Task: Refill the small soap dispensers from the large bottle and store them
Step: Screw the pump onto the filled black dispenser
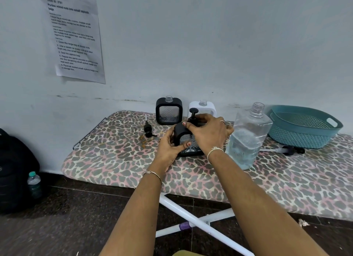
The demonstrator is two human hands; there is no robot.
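The black dispenser (184, 139) sits toward the back of the leopard-print worktop (114, 160), just left of the large bottle (246, 139), and I have both hands on it. My left hand (168, 148) wraps its left side, thumb across the clear front panel, steadying the body. My right hand (208, 135) is closed over the top, fingers pinched around the pump head (193, 115) at the neck; I judge I am seating or screwing the pump on.

The body looks like rigid plastic with a hard frame and a clear window, so it should not give under a firm squeeze. With soap inside it will feel bottom-heavy, and any drips would make the smooth faces slick, so I grip the framed edges, not the window. The pump stem is thin; I turn at the collar, not the nozzle.

Two more dispensers, one black (169, 111) and one white (203, 107), stand open-necked behind, near the wall. Loose pumps lie at left (148, 130) and right (290, 150). The big bottle is uncapped and partly full, so a nudge from my right forearm could tip it. The teal basket (305, 129) waits at the far right.
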